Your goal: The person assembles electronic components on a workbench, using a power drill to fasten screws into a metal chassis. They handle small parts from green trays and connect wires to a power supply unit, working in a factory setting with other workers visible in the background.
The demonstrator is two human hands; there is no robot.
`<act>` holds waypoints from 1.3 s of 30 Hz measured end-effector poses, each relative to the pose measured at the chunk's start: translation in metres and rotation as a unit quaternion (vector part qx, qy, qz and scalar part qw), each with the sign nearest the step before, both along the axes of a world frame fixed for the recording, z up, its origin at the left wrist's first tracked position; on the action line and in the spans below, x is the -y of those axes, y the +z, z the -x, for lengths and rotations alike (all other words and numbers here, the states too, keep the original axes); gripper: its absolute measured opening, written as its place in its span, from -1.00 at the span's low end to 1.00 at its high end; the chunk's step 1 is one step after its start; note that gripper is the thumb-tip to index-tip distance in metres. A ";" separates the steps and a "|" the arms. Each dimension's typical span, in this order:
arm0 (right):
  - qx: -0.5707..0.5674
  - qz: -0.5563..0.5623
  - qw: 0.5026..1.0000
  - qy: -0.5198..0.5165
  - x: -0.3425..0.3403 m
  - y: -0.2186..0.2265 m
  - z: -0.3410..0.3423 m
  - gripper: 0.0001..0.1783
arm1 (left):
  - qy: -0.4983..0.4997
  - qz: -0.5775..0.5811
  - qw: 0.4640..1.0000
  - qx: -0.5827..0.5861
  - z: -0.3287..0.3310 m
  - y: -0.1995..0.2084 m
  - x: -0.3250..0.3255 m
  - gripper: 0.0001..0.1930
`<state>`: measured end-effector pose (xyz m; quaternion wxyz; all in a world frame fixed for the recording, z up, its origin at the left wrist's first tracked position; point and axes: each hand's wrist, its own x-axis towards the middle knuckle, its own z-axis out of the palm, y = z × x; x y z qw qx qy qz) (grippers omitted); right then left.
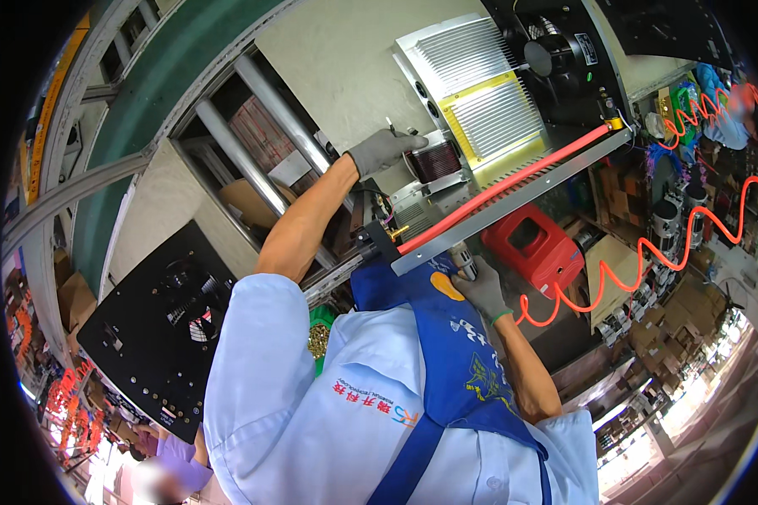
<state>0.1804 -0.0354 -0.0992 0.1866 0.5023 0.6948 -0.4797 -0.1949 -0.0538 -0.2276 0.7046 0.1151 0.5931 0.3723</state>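
My left hand (385, 153), in a grey glove, is closed on the edge of a dark reddish-brown block that looks like a transformer (436, 162). Its fingertips are partly hidden. Just beyond stands a finned aluminium heat sink (467, 55) with a yellow band. Lower right, my gloved right hand (482, 290) is wrapped round an air tool (463, 259), of which a silver cylindrical end shows; a coiled orange-red hose (602, 282) runs to this hand. Between my hands and the heat sink, a grey metal rail (514, 206) with a thick red tube (497, 192) crosses diagonally.
A black panel with a fan (556, 57) adjoins the heat sink. Beside my right hand sits a red plastic housing (556, 263). Another black panel (156, 337) stands at left, and a green container (320, 316) of brass-coloured small parts is near my body. Metal rollers (282, 114) border the bench.
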 end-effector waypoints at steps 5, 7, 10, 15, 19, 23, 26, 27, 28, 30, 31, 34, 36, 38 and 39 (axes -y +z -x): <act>0.001 0.012 1.000 -0.001 0.001 -0.002 0.002 -0.59 | 0.017 0.032 0.999 0.012 -0.004 0.011 0.006 -0.58; -0.012 0.009 1.000 -0.006 0.003 -0.007 -0.001 -0.58 | 0.024 0.029 0.999 0.006 -0.008 0.015 0.011 -0.58; -0.003 0.006 1.000 -0.005 0.006 -0.018 -0.002 -0.58 | 0.040 0.024 0.999 -0.001 -0.011 0.030 0.010 -0.58; -0.028 -0.025 0.999 -0.016 0.016 -0.035 -0.007 -0.56 | 0.058 0.044 0.997 -0.032 -0.018 0.028 0.011 -0.58; -0.032 -0.018 0.999 -0.012 0.015 -0.032 -0.005 -0.54 | 0.063 0.045 0.997 -0.011 -0.020 0.016 0.013 -0.58; -0.024 -0.028 0.999 -0.010 0.015 -0.038 -0.010 -0.51 | 0.041 0.019 0.999 0.006 -0.012 0.008 0.022 -0.61; -0.034 -0.038 0.999 0.002 0.011 -0.034 -0.011 -0.51 | 0.097 -0.025 0.995 0.007 0.001 0.017 0.041 -0.69; -0.041 -0.034 0.999 -0.004 0.010 -0.035 -0.013 -0.51 | 0.151 -0.030 0.988 0.022 0.008 0.021 0.054 -0.72; -0.048 -0.029 0.998 -0.008 0.009 -0.037 -0.015 -0.51 | 0.187 -0.031 0.982 0.006 0.013 0.021 0.073 -0.77; -0.065 -0.026 0.997 -0.012 0.007 -0.039 -0.022 -0.52 | 0.251 -0.037 0.967 -0.026 0.021 0.021 0.109 -0.63; -0.077 -0.028 0.997 -0.006 0.005 -0.039 -0.024 -0.52 | 0.184 -0.128 0.965 -0.136 0.021 0.020 0.135 -0.66; -0.077 -0.033 0.996 0.008 -0.002 -0.032 -0.028 -0.53 | 0.301 -0.119 0.939 -0.115 0.004 0.034 0.188 -0.74; -0.088 -0.034 0.995 0.021 -0.004 -0.030 -0.038 -0.53 | 0.351 -0.071 0.933 -0.025 -0.011 0.020 0.236 -0.74; -0.114 -0.045 0.992 0.024 -0.006 -0.033 -0.049 -0.53 | 0.292 0.039 0.956 0.010 -0.034 0.014 0.270 -0.76; -0.105 -0.042 0.993 0.030 -0.007 -0.031 -0.052 -0.52 | 0.301 0.074 0.950 0.022 -0.057 0.025 0.266 -0.76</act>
